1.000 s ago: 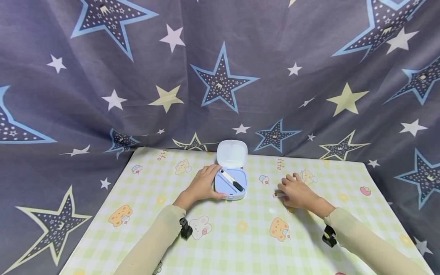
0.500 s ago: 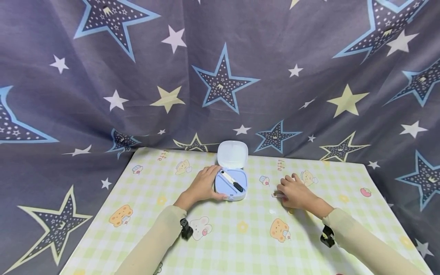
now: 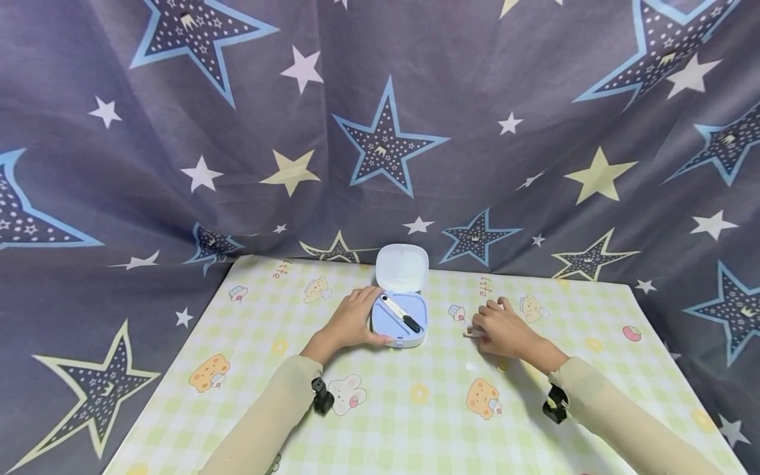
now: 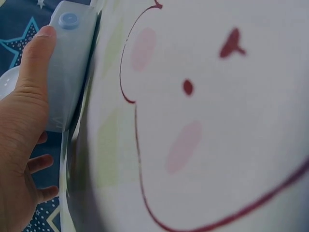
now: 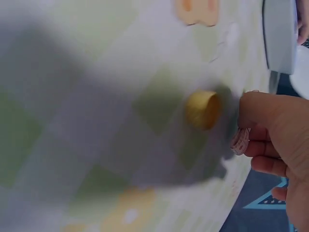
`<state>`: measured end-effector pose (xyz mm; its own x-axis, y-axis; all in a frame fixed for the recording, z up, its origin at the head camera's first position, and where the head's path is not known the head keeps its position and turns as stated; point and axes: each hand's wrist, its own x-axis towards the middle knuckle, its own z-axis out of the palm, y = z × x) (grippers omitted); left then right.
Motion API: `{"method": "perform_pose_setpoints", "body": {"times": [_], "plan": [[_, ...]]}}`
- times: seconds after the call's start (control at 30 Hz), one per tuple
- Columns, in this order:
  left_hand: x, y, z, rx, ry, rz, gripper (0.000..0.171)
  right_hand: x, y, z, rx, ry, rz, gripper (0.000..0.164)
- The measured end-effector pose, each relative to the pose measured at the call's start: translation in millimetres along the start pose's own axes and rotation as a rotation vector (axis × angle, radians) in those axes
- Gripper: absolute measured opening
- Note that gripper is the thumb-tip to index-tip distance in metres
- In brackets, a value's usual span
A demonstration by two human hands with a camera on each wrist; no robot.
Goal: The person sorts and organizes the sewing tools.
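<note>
My left hand (image 3: 347, 323) grips the left side of a light-blue and white plastic case (image 3: 418, 338), thumb at the front and fingers at the back. Its white lid (image 3: 402, 267) stands raised behind it. Across the blue interior lies a slim tool (image 3: 400, 313) with a white, holed end and a black handle. To the right, my right hand (image 3: 507, 330) pinches a small, pale, flat piece (image 3: 471, 333) with a brown spot, sticking out left of the fingertips. In the right wrist view this piece (image 5: 240, 141) shows pinkish-white patterning; its kind is unclear.
A yellow thimble-like cap (image 5: 200, 110) lies on the table beneath my right hand. Left of it sits a small whitish piece (image 3: 471, 367). The table wears a green-checked cloth (image 3: 415, 429) with printed cartoons, and a star-patterned curtain (image 3: 380, 198) hangs behind its far edge.
My right hand has moved slightly left toward the case, carrying the small pale piece. The left hand and the case keep their places.
</note>
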<state>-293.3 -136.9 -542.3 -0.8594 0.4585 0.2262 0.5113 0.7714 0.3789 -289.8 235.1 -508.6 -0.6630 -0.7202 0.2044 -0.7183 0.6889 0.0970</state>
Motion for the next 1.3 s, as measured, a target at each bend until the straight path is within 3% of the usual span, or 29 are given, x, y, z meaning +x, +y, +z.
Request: {"method": "perform_pose_setpoints", "body": {"times": [0.33, 0.63, 0.97, 1.3], "plan": [[-1.2, 0.6, 0.1, 0.004, 0.002, -0.002, 0.118, 41, -19, -22, 0.027, 0.165, -0.024, 0.025], [-2.1, 2.0, -1.5, 0.005, -0.012, -0.014, 0.119, 79, -47, -42, 0.068, 0.154, 0.024, 0.019], [-0.9, 2.5, -1.0, -0.002, -0.009, -0.011, 0.118, 107, -65, -26, 0.072, 0.14, 0.087, 0.02], [-2.1, 3.1, -1.8, 0.01, -0.013, -0.017, 0.12, 116, -75, -11, 0.056, 0.098, 0.146, 0.02]]}}
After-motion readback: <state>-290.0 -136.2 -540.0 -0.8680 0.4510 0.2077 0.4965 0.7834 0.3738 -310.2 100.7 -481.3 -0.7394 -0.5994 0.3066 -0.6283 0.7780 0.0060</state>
